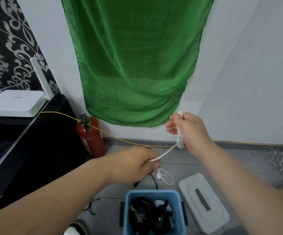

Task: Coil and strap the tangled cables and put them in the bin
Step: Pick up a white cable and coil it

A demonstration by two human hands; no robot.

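A thin white cable (167,152) stretches taut between my two hands above the floor. My right hand (188,129), raised in front of the green cloth, grips several folded loops of it, whose ends stick out above and below the fist. My left hand (137,162), lower and to the left, pinches the cable's free run. A small white cable loop with a plug (164,177) hangs just under my left hand. Below, the blue bin (179,211) holds coiled black and white cables (150,212).
A grey lid (203,200) lies right of the bin. A red fire extinguisher (90,134) stands by the wall, crossed by a yellow cable (113,137). A white router (15,103) sits on a black cabinet (40,138) at left. Loose black cables (154,180) lie on the floor.
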